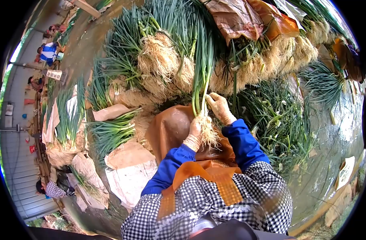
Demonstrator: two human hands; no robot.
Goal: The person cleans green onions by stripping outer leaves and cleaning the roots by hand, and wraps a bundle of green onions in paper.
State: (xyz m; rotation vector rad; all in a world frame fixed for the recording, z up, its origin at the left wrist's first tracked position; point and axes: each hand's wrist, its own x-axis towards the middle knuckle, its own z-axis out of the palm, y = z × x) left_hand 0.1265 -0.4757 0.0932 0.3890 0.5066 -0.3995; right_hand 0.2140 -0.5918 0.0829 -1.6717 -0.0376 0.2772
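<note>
I hold a bunch of green onions (196, 96) over the far edge of my brown apron (165, 128), its long axis running away from me: roots (210, 135) toward my body, leaves toward the large green onion heap (123, 50). My left hand (194, 130) is curled round the root end, the nearer of the two; my right hand (219, 107) sits higher, right of the stems, fingertips narrowed at one pale stalk, though I cannot tell whether they pinch it. I count two hands, one held bunch, one apron; the bunch's stalks overlap too much to count.
</note>
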